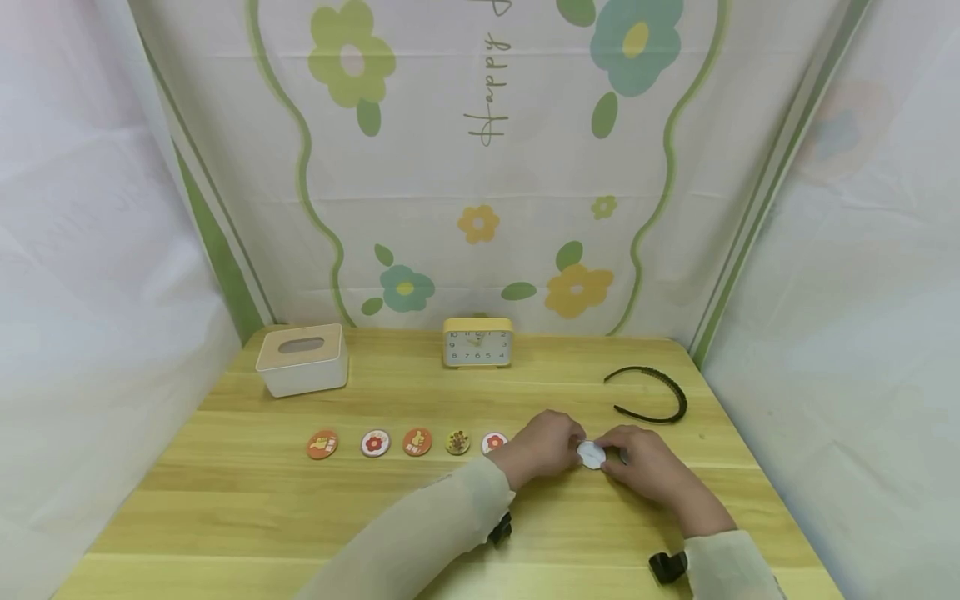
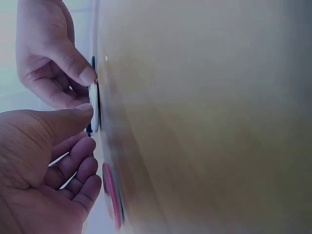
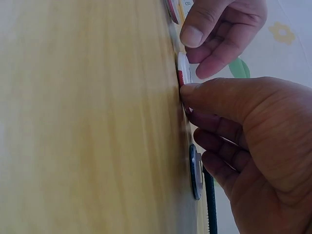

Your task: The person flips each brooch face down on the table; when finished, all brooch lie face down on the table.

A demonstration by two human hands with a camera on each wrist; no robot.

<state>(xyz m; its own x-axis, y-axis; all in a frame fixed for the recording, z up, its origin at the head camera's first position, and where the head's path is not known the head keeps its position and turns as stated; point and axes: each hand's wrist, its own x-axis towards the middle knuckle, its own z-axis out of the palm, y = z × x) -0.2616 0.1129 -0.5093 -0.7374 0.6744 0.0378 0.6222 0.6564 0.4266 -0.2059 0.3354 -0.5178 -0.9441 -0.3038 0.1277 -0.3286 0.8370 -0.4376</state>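
Between the two hands a round badge (image 1: 592,455) lies nearly flat on the table, white on top with some red at its edge (image 3: 181,78). My right hand (image 1: 647,467) pinches its right side between thumb and fingers. At the left side, my left hand (image 1: 546,446) has loosely bent fingers close to the rim; its thumb looks apart from the badge in the right wrist view. Another badge (image 3: 195,171), dark-rimmed, sits beside the right hand's fingers. A red-flowered white badge (image 1: 494,441) is partly covered by the left wrist.
Leftward runs a row of badges: yellow (image 1: 457,442), orange (image 1: 417,442), white with red flower (image 1: 375,443), orange (image 1: 322,444). Behind stand a tissue box (image 1: 303,362) and a yellow clock (image 1: 477,342). A black headband (image 1: 670,385) lies at the right. Printed cloth (image 1: 480,167) encloses the table.
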